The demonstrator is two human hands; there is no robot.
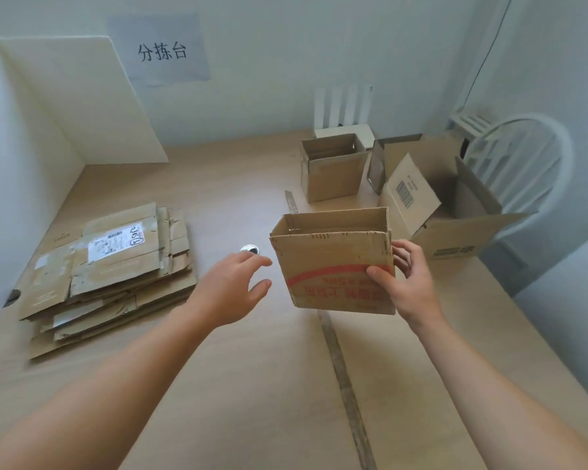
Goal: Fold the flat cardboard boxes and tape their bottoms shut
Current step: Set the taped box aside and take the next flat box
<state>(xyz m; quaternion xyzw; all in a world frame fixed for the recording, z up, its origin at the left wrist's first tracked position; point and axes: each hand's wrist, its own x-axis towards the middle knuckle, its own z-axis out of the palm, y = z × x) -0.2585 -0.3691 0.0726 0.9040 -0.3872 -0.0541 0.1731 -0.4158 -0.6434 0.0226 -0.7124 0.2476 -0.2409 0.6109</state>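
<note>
A small cardboard box point(330, 262) with red print is held upright above the table, its top open. My right hand point(409, 283) grips its right edge, thumb on the front face and fingers behind. My left hand point(233, 290) hovers just left of the box with fingers spread, not touching it. A stack of flat cardboard boxes point(112, 269) lies on the left part of the table.
Two folded open boxes stand at the back right: a small box point(333, 171) and a larger box point(455, 212) with flaps out. A round metal grommet point(250, 249) sits in the wooden table point(252, 385). A white chair point(516, 157) is at the far right.
</note>
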